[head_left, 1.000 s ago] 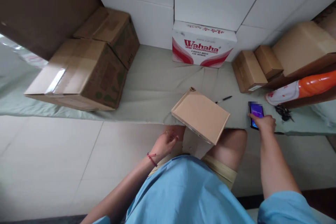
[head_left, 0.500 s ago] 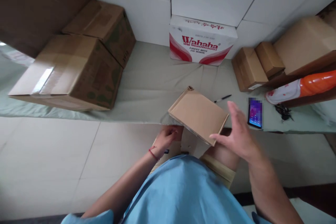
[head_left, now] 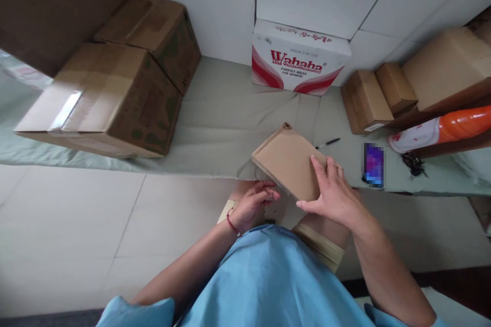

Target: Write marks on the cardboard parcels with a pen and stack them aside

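Note:
A flat brown cardboard box (head_left: 284, 161) lies at the front edge of the cloth-covered surface, turned at an angle and jutting a little over the edge. My right hand (head_left: 333, 191) grips its right end, fingers across the top and thumb at the near side. Just off the box's near left side is my left hand (head_left: 255, 202), its fingers loosely bent and a little apart, with nothing visible in it. Past the box lies a pen (head_left: 328, 143), and a phone (head_left: 373, 164) with a lit screen is to the right of my right hand.
Two large cartons (head_left: 88, 92) stand at the left. Against the wall is a white and red Wahaha carton (head_left: 299, 59). Smaller brown boxes (head_left: 366, 102), an orange and white roll-shaped object (head_left: 441, 130) and keys (head_left: 414, 163) are at the right. Pale cloth (head_left: 218, 112) covers the surface.
My right hand has moved left and closed onto the right end of the box. My left hand has shifted right, toward the box's near side, and its fingers have loosened.

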Demonstrator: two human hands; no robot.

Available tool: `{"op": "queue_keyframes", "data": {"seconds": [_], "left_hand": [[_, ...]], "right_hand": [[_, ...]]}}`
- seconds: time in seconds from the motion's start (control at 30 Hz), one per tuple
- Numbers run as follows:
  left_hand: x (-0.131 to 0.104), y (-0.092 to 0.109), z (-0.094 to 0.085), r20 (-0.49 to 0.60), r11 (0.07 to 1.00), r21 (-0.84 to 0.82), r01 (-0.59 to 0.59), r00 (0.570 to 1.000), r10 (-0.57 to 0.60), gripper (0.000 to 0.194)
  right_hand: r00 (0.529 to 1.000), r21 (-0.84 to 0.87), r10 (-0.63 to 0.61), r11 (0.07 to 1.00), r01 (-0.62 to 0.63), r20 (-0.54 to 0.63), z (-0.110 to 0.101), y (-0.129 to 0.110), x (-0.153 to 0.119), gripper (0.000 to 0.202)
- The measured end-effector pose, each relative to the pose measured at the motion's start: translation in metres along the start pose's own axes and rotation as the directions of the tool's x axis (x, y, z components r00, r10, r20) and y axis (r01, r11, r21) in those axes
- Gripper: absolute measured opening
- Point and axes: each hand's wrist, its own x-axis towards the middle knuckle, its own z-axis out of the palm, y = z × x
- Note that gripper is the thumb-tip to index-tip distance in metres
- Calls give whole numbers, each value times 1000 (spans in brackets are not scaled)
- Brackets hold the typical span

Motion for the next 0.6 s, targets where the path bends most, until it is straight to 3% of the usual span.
{"op": "queue_keyframes", "data": {"seconds": [0.13,0.23,0.3,0.4,0.5,0.6], "left_hand": [[-3,7,4,31,999,-5,-43,999,43,58],[-6,9,0,33,999,6,-44,999,44,64],[-10,9,-5,26,999,-3,-34,999,34,73],[-16,7,-10,64,997,-80,3,998,2,93],[-19,6,-12,153,987,-163,0,988,25,107],[-23,12,-14,169,983,-165,-77,980,105,107]], "right_hand": [[996,133,94,987,-92,-9,-14,1,12,130],[996,397,93,914,-79,-16,-26,16,17,125],[998,653,55,755,-67,40,-27,25,14,120],[989,921,4,364,-137,145,-14,25,3,99],[982,979,43,87,-187,184,14,11,-6,80],[975,974,-84,-87,-211,204,40,-6,-6,71]]}}
